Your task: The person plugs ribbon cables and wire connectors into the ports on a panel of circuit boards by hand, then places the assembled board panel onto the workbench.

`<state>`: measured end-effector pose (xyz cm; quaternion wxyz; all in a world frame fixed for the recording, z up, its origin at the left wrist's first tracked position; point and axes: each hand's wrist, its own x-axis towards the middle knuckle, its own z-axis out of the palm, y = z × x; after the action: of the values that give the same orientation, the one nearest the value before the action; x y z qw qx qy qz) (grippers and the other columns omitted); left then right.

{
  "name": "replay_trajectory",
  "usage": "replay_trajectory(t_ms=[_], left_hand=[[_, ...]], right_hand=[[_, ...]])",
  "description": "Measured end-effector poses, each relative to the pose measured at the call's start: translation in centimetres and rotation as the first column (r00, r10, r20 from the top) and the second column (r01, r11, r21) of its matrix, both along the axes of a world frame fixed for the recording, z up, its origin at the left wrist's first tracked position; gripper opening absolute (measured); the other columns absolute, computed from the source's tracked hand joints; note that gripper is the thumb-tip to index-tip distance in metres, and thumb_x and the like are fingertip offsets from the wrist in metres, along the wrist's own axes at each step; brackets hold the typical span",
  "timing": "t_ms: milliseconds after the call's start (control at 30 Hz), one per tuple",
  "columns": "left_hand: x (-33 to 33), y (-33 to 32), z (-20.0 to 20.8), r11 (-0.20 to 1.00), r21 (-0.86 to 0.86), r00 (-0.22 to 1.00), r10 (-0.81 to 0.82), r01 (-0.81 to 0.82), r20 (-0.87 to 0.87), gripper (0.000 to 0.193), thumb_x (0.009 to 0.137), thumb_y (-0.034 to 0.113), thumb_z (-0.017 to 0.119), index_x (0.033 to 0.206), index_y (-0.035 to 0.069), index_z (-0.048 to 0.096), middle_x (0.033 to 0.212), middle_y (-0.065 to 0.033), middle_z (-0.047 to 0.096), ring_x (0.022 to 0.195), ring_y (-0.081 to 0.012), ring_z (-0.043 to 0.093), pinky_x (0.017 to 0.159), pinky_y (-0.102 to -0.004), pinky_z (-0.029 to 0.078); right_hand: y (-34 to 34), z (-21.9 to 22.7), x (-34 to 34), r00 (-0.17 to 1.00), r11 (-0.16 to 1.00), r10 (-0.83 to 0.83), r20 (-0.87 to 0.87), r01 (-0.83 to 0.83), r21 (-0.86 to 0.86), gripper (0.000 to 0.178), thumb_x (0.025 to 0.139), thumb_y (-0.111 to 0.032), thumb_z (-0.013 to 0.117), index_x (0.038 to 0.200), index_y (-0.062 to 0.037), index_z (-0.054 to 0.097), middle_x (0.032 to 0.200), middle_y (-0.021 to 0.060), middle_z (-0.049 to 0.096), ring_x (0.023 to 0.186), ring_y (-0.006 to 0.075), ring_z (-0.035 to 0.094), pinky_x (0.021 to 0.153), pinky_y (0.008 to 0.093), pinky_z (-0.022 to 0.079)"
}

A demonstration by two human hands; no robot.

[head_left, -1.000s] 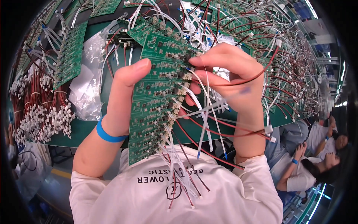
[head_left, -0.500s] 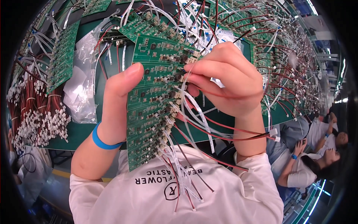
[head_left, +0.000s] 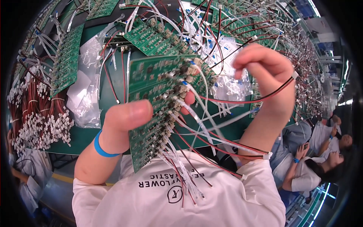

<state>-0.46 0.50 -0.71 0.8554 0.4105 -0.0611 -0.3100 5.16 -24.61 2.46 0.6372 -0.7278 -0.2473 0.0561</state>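
circuit board [head_left: 153,90] gripped across its left edge by left hand [head_left: 121,118]; right hand [head_left: 267,70] curled narrow, cannot tell if holding.

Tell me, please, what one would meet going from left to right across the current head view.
Wire bundles with white connectors → clear plastic bag → blue wristband → green circuit board held in the left hand → right hand → co-workers near the right edge.
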Motion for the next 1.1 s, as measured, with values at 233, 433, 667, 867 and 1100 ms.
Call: replay_trajectory(t_ms=[233,433,667,867,1100], left_hand=[[-0.8,-0.3,2.3,1.0,-0.003,0.991,-0.021,0.022,0.132,0.111,0.062,0.061,0.071,0.138,-0.004,0.023,0.142,-0.029,0.016,0.114,-0.0246,0.048,0.09,-0.036,0.047],[-4.1,-0.1,5.3,0.988,0.11,0.963,0.079,-0.11,0.257,0.119,0.057,0.068,0.07,0.14,-0.001,0.021,0.146,-0.023,0.013,0.123,-0.0214,0.041,0.1,-0.0327,0.038],[-7.0,-0.3,6.4,0.956,0.156,0.943,0.202,-0.248,0.264,0.107,0.058,0.063,0.066,0.135,-0.003,0.033,0.113,-0.0116,0.049,0.098,-0.0154,0.049,0.087,-0.0276,0.037],[-4.9,1.4,5.0,0.948,-0.277,0.926,0.241,-0.159,0.291,0.083,0.081,0.056,0.042,0.132,-0.009,0.031,0.14,-0.0308,0.023,0.113,-0.0367,0.048,0.092,-0.0433,0.044],[-2.6,1.5,4.4,0.89,-0.304,0.915,0.387,-0.339,0.113,0.073,0.085,0.055,0.037,0.125,-0.006,0.043,0.122,-0.0228,0.051,0.095,-0.0291,0.06,0.082,-0.045,0.051]], right_hand=[[-0.3,6.6,-5.9,0.957,0.984,-0.143,0.254,0.164,-0.063,0.027,0.087,-0.005,0.042,0.109,0.0088,0.049,0.095,0.0187,0.052,0.094,0.0271,0.049,0.081,0.0351,0.04],[1.3,14.3,-9.4,0.855,0.84,0.246,0.457,0.048,-0.541,0.035,0.073,-0.001,0.058,0.107,0.0033,0.054,0.099,0.0188,0.056,0.09,0.0304,0.053,0.076,0.0404,0.041],[7.4,10.8,-11.1,0.905,0.81,-0.06,0.422,0.291,-0.51,0.023,0.063,0.009,0.066,0.085,0.0039,0.062,0.083,0.0111,0.064,0.074,0.0159,0.059,0.069,0.0246,0.044],[5.2,9.0,-9.5,0.9,0.926,-0.304,0.311,0.356,-0.123,0.014,0.083,-0.006,0.057,0.087,0.0065,0.062,0.081,0.0116,0.064,0.077,0.0154,0.059,0.074,0.0265,0.044],[2.0,4.5,-4.9,0.953,0.92,-0.303,-0.021,0.298,0.255,0.025,0.092,-0.019,0.051,0.096,0.0024,0.064,0.088,0.0114,0.067,0.077,0.0161,0.063,0.075,0.0261,0.047]])
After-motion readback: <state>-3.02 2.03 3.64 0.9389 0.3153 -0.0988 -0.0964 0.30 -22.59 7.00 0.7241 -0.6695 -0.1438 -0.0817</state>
